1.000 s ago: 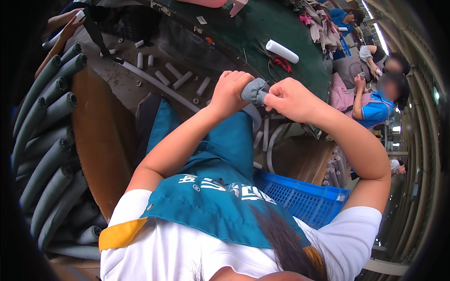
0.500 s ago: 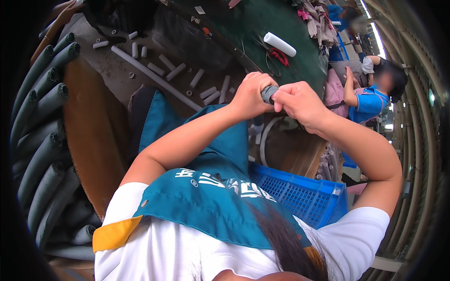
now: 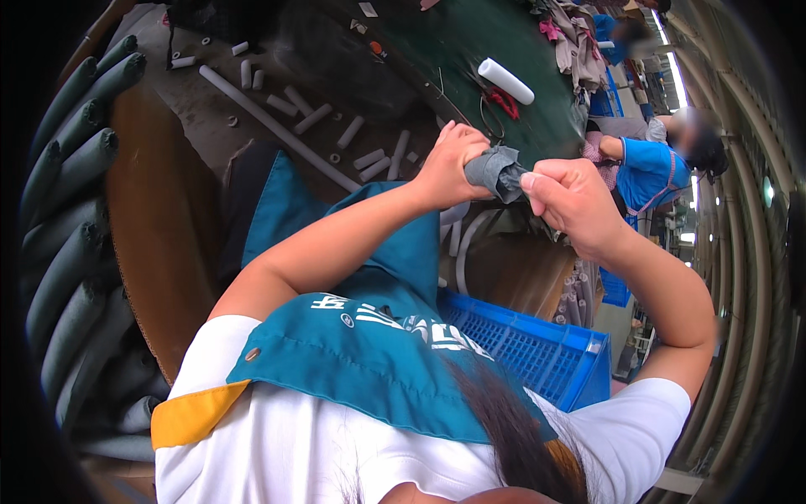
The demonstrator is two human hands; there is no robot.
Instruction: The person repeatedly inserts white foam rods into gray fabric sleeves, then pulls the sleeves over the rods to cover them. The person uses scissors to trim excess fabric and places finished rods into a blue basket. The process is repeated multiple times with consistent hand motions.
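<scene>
In front of me my left hand [image 3: 458, 168] is closed round a grey fabric tube [image 3: 495, 174]. Its crumpled end sticks out toward the right. My right hand [image 3: 573, 202], closed in a pinch, grips the narrow bunched tip of that fabric. Whether anything sits inside the tube is hidden. Beyond my hands, a white foam tube [image 3: 506, 81] lies on the green tabletop [image 3: 403, 50]. Just nearer than it are red-handled scissors [image 3: 504, 104].
Many grey fabric-covered tubes [image 3: 71, 269] stand at my left beside a brown cardboard sheet [image 3: 159, 227]. Short white tube pieces [image 3: 312, 119] and a long white tube [image 3: 269, 126] litter the floor. A blue crate [image 3: 529, 344] is near my right side. A person in blue [image 3: 651, 172] sits at right.
My right hand has moved right, away from my left, drawing out the grey fabric so more of it shows. The co-worker at right has shifted posture.
</scene>
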